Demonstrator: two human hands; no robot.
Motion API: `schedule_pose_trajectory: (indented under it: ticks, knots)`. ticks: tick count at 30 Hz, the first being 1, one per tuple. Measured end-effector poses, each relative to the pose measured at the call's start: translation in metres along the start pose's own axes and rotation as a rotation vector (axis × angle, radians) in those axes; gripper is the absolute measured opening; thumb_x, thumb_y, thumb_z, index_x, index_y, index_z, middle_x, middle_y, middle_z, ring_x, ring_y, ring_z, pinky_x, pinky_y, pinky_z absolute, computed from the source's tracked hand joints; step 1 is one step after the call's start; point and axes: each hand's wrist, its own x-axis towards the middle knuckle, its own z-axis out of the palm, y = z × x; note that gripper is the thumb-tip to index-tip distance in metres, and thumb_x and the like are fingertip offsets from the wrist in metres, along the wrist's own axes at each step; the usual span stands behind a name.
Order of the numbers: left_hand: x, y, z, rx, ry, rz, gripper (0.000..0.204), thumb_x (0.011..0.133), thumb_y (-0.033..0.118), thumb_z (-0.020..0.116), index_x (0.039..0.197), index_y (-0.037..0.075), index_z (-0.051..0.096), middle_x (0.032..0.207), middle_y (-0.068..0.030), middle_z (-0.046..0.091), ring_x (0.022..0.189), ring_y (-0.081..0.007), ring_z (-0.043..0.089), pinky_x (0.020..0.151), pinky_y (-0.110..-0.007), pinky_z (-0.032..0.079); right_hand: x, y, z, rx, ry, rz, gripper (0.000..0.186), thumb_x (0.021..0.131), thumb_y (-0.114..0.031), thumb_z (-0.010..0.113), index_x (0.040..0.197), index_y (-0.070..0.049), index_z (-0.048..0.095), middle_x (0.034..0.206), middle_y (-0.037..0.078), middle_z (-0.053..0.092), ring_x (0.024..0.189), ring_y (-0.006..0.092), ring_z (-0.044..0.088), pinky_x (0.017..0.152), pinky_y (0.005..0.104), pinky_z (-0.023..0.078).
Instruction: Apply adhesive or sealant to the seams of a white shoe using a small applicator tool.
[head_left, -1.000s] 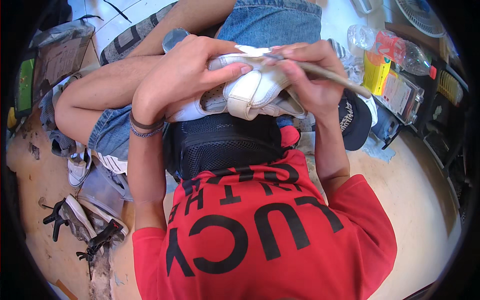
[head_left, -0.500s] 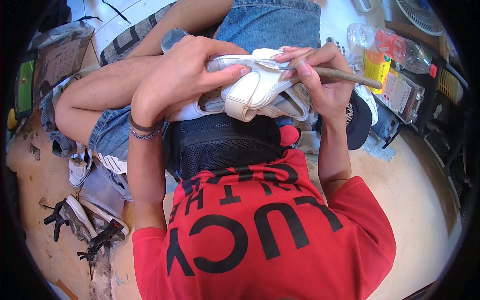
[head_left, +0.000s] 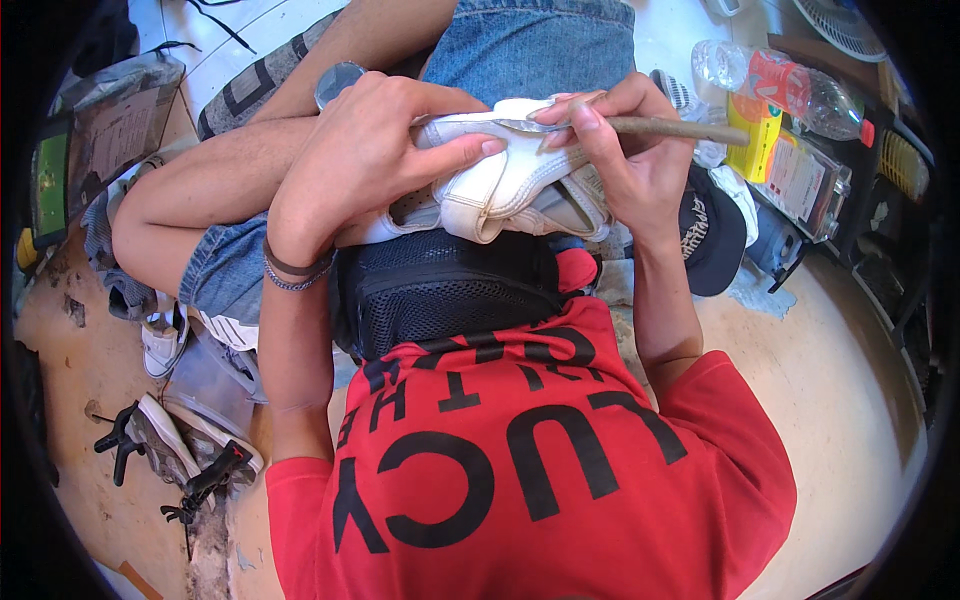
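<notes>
A white shoe [head_left: 505, 185] with a wide strap and cut-out sides lies sideways across my lap, above a black mesh bag [head_left: 440, 290]. My left hand [head_left: 375, 135] grips one end of it, thumb pressed on the upper near the sole edge. In my right hand [head_left: 630, 150] is a thin tool [head_left: 690, 130] with a wooden handle and a flat, shiny metal blade. Its blade rests along the seam between the shoe's upper and sole, just right of my left thumb. My right fingertips are close to the shoe; the exact contact is hard to see.
At the right are a plastic bottle [head_left: 790, 90], a yellow box [head_left: 752, 135] and a dark cap [head_left: 715, 235]. Clamped shoes [head_left: 185, 445] and a clear plastic bin [head_left: 210, 380] stand on the floor at the left. A round clear lid-like object [head_left: 338, 82] sits behind my left hand.
My right hand has shifted slightly left and up, and the tool's blade has slid left along the shoe's edge. The left hand keeps its grip on the shoe.
</notes>
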Motion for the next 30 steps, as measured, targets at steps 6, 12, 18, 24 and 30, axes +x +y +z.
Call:
schedule_pose_trajectory:
  ticks: [6,12,18,24,30]
  knots:
    - [-0.0005,0.0011,0.0008,0.020,0.019,-0.020,0.037,0.087,0.030,0.074,0.105,-0.001,0.074,0.077,-0.0180,0.072,0.064,-0.0246,0.070,0.063,-0.033,0.054,-0.0032,-0.0015,0.0054,0.087,0.111,0.076,0.016,0.096,-0.007,0.066,0.087,0.001,0.055,0.086,0.019,0.074,0.076,0.0128,0.071,0.069,0.0253,0.057]
    - [0.0002,0.0009,-0.0001,0.009,0.001,-0.007,0.037,0.087,0.031,0.074,0.106,-0.001,0.074,0.077,-0.0177,0.072,0.065,-0.0241,0.070,0.064,-0.033,0.054,-0.0060,-0.0014,0.0079,0.075,0.153,0.077,0.017,0.097,-0.006,0.064,0.086,0.000,0.054,0.087,0.021,0.073,0.073,0.0126,0.070,0.067,0.0247,0.057]
    - [0.0000,0.0000,0.0002,0.008,-0.015,-0.022,0.037,0.086,0.030,0.074,0.106,-0.001,0.075,0.080,-0.0181,0.073,0.068,-0.0236,0.071,0.066,-0.033,0.054,-0.0058,-0.0007,0.0050,0.091,0.155,0.046,0.018,0.098,-0.006,0.062,0.085,0.000,0.051,0.086,0.023,0.073,0.070,0.0125,0.069,0.065,0.0246,0.058]
    - [-0.0015,0.0008,-0.0007,-0.035,-0.019,-0.021,0.035,0.086,0.029,0.074,0.106,-0.001,0.075,0.080,-0.0166,0.073,0.069,-0.0207,0.070,0.067,-0.031,0.054,-0.0070,-0.0030,0.0032,0.155,0.141,0.051,0.018,0.099,-0.006,0.060,0.085,0.000,0.051,0.086,0.023,0.073,0.070,0.0137,0.069,0.066,0.0259,0.059]
    - [-0.0033,-0.0018,-0.0004,-0.041,0.005,0.002,0.035,0.086,0.027,0.074,0.106,-0.001,0.075,0.080,-0.0158,0.073,0.069,-0.0193,0.070,0.066,-0.031,0.054,-0.0066,-0.0029,0.0055,0.144,0.113,0.035,0.017,0.098,-0.006,0.061,0.086,0.001,0.052,0.085,0.022,0.073,0.072,0.0140,0.070,0.068,0.0270,0.059]
